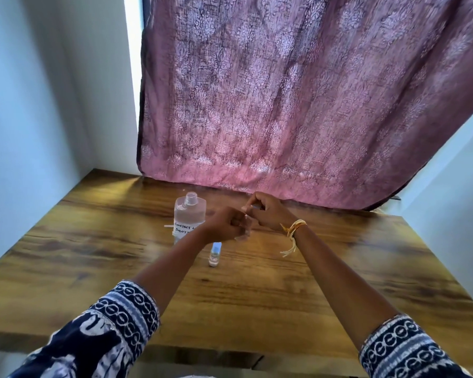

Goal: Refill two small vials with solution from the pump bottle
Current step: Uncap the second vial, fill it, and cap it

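Head view shows your two forearms reaching out from patterned blue-and-white sleeves (120,317) across a wooden table (284,290). Nearest to you among the task's things, a small capped vial (214,255) stands upright on the table's middle, well clear of every edge and just short of your hands. Past it, your left hand (227,225) is curled into a loose fist, and its fingers seem to grip a small clear thing (247,228) at their tips; blur keeps you from telling whether that is the second vial. Your right hand (265,211) sits just beyond and to the right, touching the left one, its thumb and forefinger pinched on something small and pale (250,207) that you cannot make out. A yellow thread bracelet (292,230) circles your right wrist, its ends hanging loose. Left of your hands, the clear bottle (189,216) stands upright, its neck open with no pump head fitted, its handwritten label partly hidden by your left wrist. A thin white tube (168,226) sticks out beside the bottle's left side. Along the table's far edge hangs a pink patterned curtain (284,91), with pale walls (38,105) on either side.
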The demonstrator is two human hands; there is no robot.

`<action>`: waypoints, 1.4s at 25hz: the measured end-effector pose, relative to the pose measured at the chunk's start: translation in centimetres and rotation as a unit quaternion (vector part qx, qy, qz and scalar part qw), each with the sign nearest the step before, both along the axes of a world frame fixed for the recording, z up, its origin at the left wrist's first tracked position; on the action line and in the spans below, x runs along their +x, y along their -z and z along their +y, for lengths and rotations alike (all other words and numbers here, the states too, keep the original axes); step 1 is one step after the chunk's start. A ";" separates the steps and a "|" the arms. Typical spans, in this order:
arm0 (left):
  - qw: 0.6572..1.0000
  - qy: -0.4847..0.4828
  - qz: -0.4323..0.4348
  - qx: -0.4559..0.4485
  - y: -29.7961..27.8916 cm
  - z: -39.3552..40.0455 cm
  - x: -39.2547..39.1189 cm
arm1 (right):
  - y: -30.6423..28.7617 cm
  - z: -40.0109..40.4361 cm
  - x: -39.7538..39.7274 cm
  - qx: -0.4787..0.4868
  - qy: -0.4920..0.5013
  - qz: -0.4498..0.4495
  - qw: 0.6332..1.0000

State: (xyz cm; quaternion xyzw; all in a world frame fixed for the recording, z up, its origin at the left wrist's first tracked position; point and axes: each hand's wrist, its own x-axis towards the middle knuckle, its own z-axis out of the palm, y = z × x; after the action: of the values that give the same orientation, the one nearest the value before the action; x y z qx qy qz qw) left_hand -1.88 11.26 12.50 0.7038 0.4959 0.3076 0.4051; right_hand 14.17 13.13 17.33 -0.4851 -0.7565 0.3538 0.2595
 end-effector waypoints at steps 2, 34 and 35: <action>1.000 -0.016 -0.023 0.000 0.3 -0.3 -0.2 | -0.4 -0.3 0.2 -0.031 -0.023 0.021 0.999; 0.997 -0.072 -0.002 0.040 1.5 0.9 0.4 | 2.4 -0.2 -0.5 -0.137 0.106 0.283 0.943; 0.997 -0.072 0.002 0.040 1.6 1.0 0.5 | 2.6 -0.1 -0.5 -0.145 0.110 0.296 0.938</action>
State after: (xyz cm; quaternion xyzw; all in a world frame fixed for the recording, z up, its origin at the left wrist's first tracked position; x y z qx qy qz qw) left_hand -1.40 12.24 10.87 0.6828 0.5335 0.3538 0.3521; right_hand 13.67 13.00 14.77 -0.4707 -0.5277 0.5563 0.4364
